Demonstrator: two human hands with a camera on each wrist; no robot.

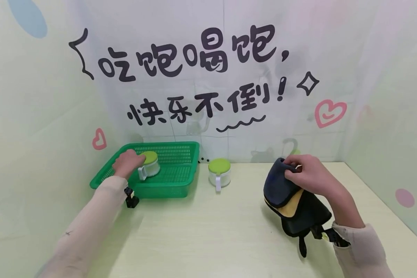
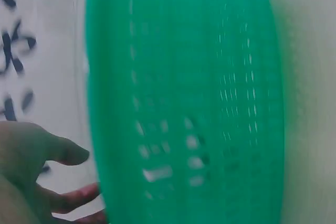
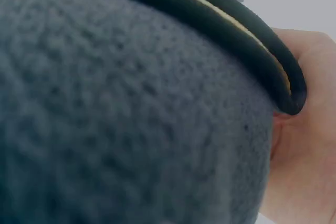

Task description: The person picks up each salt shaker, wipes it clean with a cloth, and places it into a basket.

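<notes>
In the head view my left hand (image 1: 127,162) reaches over the green basket (image 1: 175,191), beside a white cup with a green lid (image 1: 150,164) standing in it. The left wrist view shows the thumb and fingers spread apart, with nothing between them, near the blurred basket (image 2: 184,77). My right hand (image 1: 309,175) pinches the upper edge of a soft dark blue and black fabric item (image 1: 281,185) with a yellow part and a black strap hanging below. Its grey-blue fabric (image 3: 131,103) and dark bound edge fill much of the right wrist view; the exact kind is unclear.
A second white cup with a green lid (image 1: 219,173) stands on the pale table (image 1: 208,231), right of the basket, handle toward me. Behind the table hangs a white curtain (image 1: 194,88) with black lettering, and pale cloth walls close both sides.
</notes>
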